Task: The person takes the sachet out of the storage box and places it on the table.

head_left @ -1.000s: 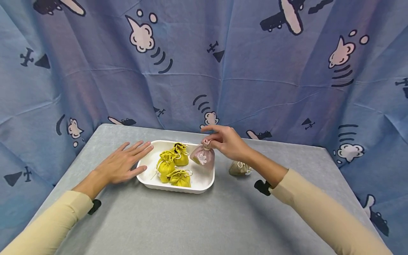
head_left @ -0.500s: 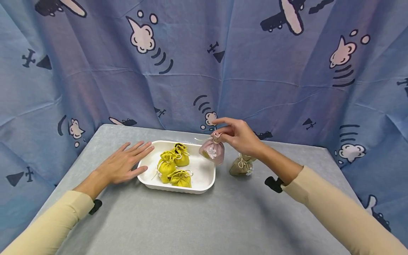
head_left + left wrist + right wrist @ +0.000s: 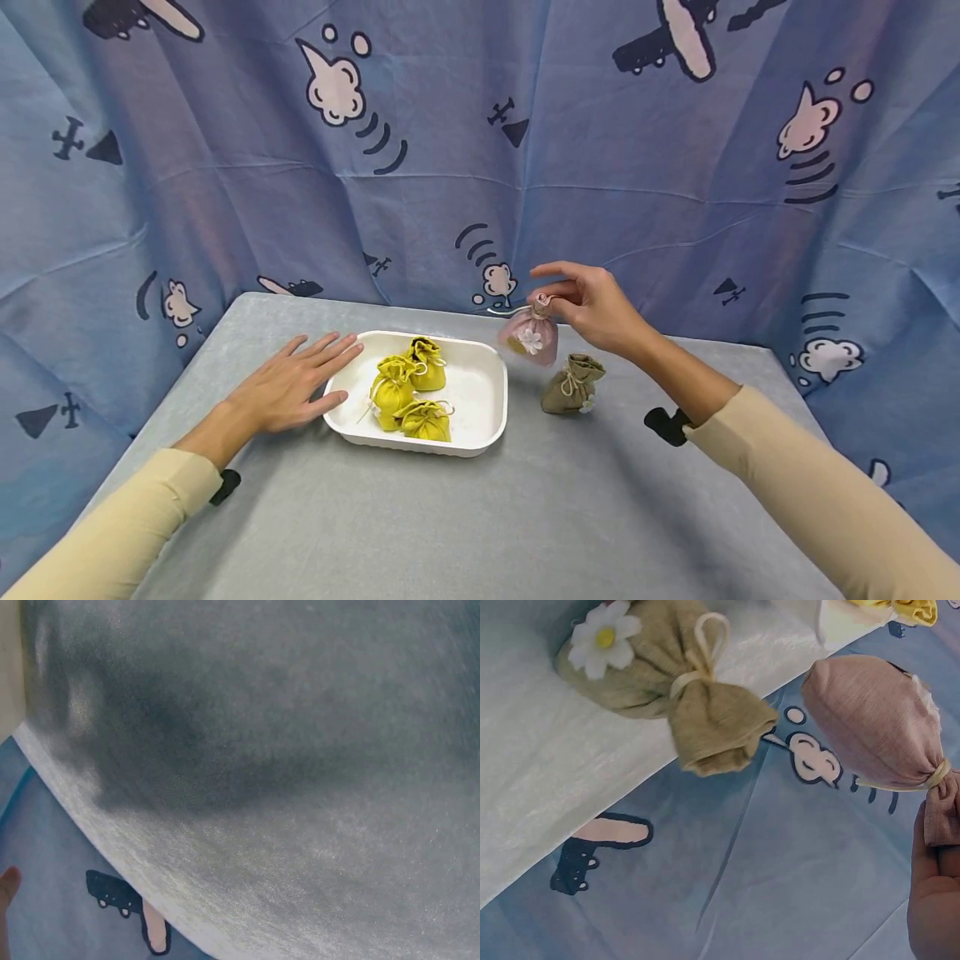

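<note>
My right hand [image 3: 600, 312] pinches a pink drawstring pouch [image 3: 534, 337] by its gathered neck and holds it above the table, just right of the tray. A white flower shows on the pouch's front, and in the right wrist view the pink pouch [image 3: 877, 720] hangs from the fingers. Below it to the right, an olive-brown pouch [image 3: 570, 387] with a white flower sits on the table. My left hand [image 3: 288, 383] lies with straight fingers at the left rim of the white tray [image 3: 480, 417]. Inside the tray are yellow pouches [image 3: 392, 392], three of them.
A grey cloth-covered table [image 3: 450, 525] carries everything. Behind it hangs a blue curtain [image 3: 480, 167] with cartoon planes and clouds. The left wrist view shows mostly the table surface [image 3: 337, 847] in shadow.
My right hand has carried the pink pouch rightward and up, from over the tray's right side to beyond its rim. The olive-brown pouch shows more fully. My left hand has stayed still.
</note>
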Demonstrator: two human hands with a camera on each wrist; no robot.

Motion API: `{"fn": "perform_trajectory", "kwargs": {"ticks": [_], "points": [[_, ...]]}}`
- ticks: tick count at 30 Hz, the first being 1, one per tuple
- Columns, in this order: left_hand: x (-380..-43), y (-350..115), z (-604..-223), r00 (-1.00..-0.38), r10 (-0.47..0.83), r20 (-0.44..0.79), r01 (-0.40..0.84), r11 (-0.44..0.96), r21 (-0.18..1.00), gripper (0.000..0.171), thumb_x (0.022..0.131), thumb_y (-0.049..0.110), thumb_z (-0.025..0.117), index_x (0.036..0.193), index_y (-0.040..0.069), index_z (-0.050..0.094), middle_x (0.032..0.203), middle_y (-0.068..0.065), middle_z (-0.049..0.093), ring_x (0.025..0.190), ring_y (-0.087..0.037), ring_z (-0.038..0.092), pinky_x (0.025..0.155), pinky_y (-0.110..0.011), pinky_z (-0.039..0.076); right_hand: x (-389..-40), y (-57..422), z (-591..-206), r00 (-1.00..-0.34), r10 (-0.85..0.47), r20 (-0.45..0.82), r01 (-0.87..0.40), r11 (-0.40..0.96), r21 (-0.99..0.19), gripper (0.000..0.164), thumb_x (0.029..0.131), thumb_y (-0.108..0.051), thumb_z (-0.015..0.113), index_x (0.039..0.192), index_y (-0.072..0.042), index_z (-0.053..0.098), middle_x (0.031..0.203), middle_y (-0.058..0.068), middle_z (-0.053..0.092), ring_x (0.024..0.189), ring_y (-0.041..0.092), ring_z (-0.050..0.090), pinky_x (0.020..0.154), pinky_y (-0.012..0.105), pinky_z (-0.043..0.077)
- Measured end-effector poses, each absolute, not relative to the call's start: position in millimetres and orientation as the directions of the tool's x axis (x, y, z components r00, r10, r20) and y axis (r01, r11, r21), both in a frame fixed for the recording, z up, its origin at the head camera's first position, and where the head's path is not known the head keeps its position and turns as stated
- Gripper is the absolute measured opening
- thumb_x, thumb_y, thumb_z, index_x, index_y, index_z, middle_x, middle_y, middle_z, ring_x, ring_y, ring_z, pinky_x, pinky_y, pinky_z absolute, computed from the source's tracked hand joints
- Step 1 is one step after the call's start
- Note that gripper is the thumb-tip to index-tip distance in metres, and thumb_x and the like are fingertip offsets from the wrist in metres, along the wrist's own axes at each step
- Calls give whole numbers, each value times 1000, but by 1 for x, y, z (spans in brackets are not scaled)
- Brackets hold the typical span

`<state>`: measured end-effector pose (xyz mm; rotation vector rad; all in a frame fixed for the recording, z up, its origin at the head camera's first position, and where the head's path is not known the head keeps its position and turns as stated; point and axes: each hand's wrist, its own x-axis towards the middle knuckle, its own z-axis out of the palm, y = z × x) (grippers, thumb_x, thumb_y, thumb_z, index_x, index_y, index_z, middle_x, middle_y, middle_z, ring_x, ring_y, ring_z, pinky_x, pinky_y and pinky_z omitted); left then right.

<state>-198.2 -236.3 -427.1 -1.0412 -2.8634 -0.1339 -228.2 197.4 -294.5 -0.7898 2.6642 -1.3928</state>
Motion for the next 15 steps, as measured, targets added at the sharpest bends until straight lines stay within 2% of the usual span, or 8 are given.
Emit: {"fn": "perform_trajectory", "kwargs": {"ticks": [7, 15], "points": [[-199, -237, -428, -766, 634, 111, 641, 766, 48, 72, 100, 50, 50, 159, 15, 27, 162, -7, 28, 148, -33, 27, 115, -62, 20, -236, 208, -301, -879, -418, 228, -433, 505, -746, 39, 95, 12, 56, 131, 2, 59, 109, 21, 72, 104, 31, 70, 79, 25, 54], [-199, -237, -428, -767, 633, 110, 640, 767, 51, 72, 101, 51, 48, 159, 15, 27, 162, -6, 28, 148, -32, 27, 115, -62, 20, -243, 215, -311, -897, -386, 215, -406, 528, -746, 37, 96, 9, 56, 133, 3, 58, 111, 21, 72, 107, 31, 69, 77, 18, 51]]}}
